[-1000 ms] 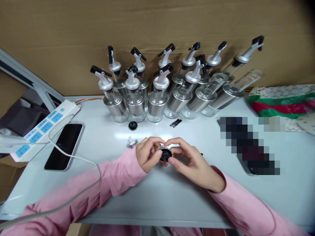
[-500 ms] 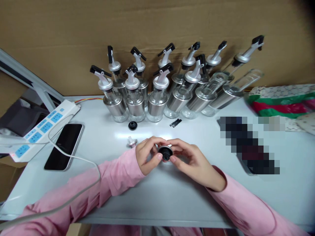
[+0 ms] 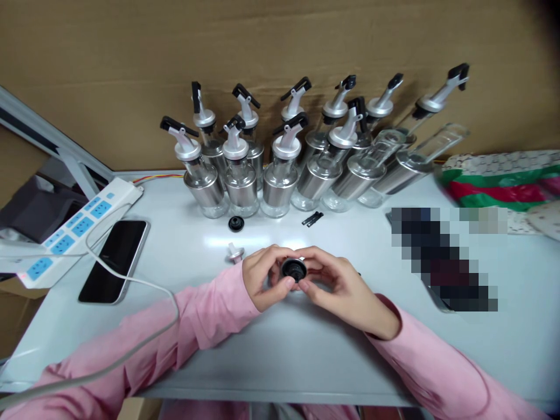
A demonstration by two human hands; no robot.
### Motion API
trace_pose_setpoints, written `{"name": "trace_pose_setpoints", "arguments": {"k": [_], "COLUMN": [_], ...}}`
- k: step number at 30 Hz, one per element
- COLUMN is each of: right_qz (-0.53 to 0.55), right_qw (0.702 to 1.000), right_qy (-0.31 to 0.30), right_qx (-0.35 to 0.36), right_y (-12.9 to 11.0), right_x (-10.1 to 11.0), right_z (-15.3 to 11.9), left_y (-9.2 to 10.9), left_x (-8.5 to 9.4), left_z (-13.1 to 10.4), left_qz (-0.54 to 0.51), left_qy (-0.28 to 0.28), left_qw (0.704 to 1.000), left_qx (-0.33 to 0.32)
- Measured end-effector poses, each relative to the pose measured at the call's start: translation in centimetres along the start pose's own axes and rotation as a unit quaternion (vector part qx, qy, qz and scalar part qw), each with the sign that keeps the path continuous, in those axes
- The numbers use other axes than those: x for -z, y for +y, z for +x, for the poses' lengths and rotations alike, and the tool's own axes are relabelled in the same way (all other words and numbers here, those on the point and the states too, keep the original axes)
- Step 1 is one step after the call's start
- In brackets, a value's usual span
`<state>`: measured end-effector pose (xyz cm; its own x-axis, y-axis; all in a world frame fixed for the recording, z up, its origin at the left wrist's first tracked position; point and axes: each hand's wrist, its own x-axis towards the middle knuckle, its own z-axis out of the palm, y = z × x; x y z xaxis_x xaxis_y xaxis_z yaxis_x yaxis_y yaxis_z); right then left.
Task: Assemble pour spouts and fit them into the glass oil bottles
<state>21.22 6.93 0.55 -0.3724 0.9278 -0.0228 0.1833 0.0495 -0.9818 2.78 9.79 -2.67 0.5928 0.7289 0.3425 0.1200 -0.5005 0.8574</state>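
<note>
Between my hands is a round pourer cap (image 3: pixel 293 269) with a silver rim, its black underside facing me. My left hand (image 3: pixel 265 277) pinches its left side, the thumb at the lower edge. On the other side my right hand (image 3: pixel 336 283) grips it, thumb tip beside the left thumb. The rest of the cap is hidden behind the fingers. A silver pourer piece (image 3: pixel 235 254) lies by my left hand. Farther back sit a round black stopper (image 3: pixel 236 224) and small black strips (image 3: pixel 312 219).
Glass bottles with steel bands (image 3: pixel 279 185) and silver pourers stand in rows at the back. At left are a phone (image 3: pixel 114 262), a white power strip (image 3: pixel 79 233) and a cable. A pixelated item and a coloured bag (image 3: pixel 503 181) lie at right.
The cap has tilted slightly and shows more of its black inside. Both thumbs have moved to its lower edge, closer together.
</note>
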Motion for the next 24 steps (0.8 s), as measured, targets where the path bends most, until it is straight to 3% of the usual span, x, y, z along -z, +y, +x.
{"name": "trace_pose_setpoints", "arguments": {"k": [5, 24], "right_qz": [0.005, -0.021], "right_qw": [1.0, 1.0], "right_qy": [-0.001, -0.011], "right_qx": [0.002, 0.011], "right_y": [-0.29, -0.29], "right_x": [0.14, 0.13], "right_z": [-0.1, -0.09], "left_y": [-0.21, 0.14], "left_x": [-0.11, -0.25], "left_z": [0.08, 0.14], "left_qz": [0.002, -0.008], "left_qy": [0.011, 0.014], "left_qw": [0.999, 1.0], "left_qx": [-0.033, -0.005]}}
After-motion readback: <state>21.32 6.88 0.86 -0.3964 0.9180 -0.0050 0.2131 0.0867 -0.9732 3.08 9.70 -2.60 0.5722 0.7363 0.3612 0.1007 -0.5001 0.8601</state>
